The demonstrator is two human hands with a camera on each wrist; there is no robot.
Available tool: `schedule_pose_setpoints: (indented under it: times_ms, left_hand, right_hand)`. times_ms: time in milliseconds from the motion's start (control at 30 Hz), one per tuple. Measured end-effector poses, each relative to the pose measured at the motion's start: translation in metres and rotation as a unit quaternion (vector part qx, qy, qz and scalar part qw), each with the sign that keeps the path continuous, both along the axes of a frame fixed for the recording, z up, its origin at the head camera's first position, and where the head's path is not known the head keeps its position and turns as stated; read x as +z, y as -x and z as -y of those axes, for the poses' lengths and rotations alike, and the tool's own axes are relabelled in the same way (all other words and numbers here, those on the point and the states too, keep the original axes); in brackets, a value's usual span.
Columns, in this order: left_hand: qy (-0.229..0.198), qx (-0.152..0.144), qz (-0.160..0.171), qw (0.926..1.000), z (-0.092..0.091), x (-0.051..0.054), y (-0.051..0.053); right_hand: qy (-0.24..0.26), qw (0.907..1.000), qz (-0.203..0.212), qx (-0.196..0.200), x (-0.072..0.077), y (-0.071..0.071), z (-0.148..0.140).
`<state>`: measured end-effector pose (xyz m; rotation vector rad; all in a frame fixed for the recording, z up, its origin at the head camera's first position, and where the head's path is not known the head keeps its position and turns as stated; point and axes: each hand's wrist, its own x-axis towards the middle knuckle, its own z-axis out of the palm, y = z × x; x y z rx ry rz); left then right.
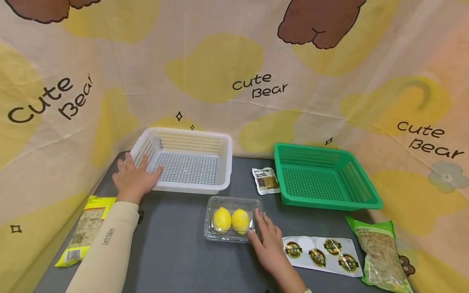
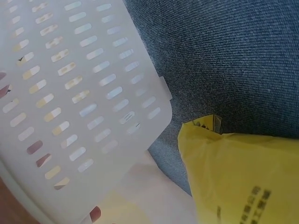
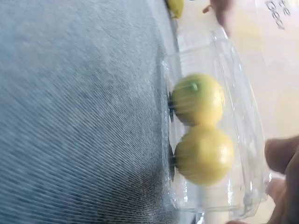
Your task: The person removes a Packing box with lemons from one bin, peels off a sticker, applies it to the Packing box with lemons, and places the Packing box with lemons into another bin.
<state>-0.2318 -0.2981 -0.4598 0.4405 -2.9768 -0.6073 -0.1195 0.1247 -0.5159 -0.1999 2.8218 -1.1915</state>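
In the head view, a clear plastic clamshell box (image 1: 234, 237) holds two yellow lemons (image 1: 222, 219) on the dark table. My right hand (image 1: 269, 246) is at the box's right end, fingers extended along its edge. Close up in the right wrist view, the lemons (image 3: 204, 154) are slightly blurred, and some fingers (image 3: 282, 156) reach the box's edge. Farther back on the left stands a white perforated basket (image 1: 192, 190). My left hand (image 1: 135, 179) rests over its left rim with fingers spread; the left wrist view shows the basket's slotted wall (image 2: 88, 84).
A green basket (image 1: 329, 202) stands at the back right, beside a small white packet (image 1: 266, 181). Near the right side lie a sticker sheet (image 1: 322, 256) and a green-edged bag (image 1: 381, 254). A yellow packet (image 1: 86, 230) lies beside the left forearm.
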Motion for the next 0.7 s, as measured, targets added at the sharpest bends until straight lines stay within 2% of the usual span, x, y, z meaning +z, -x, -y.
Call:
schedule_pose_setpoints:
  times_ms: [233,433,500,700]
  left_hand:
    - [0.004,0.0,0.003,1.0,0.0,0.0,0.004]
    - [0.001,-0.003,0.005,1.0,-0.002,-0.002,0.003]
    - [0.001,-0.002,-0.001,1.0,0.0,-0.004,0.002]
    - [-0.008,-0.01,-0.021,0.9997,0.004,-0.006,0.0]
  right_hand:
    - [-0.059,0.9963,-0.059,-0.019,-0.002,-0.011,-0.017]
    - [-0.102,0.9891,-0.089,-0.058,-0.008,-0.02,-0.063]
    - [-0.116,0.987,-0.087,-0.069,-0.012,-0.023,-0.08]
    - [-0.152,0.9837,-0.037,-0.089,-0.019,-0.027,-0.111]
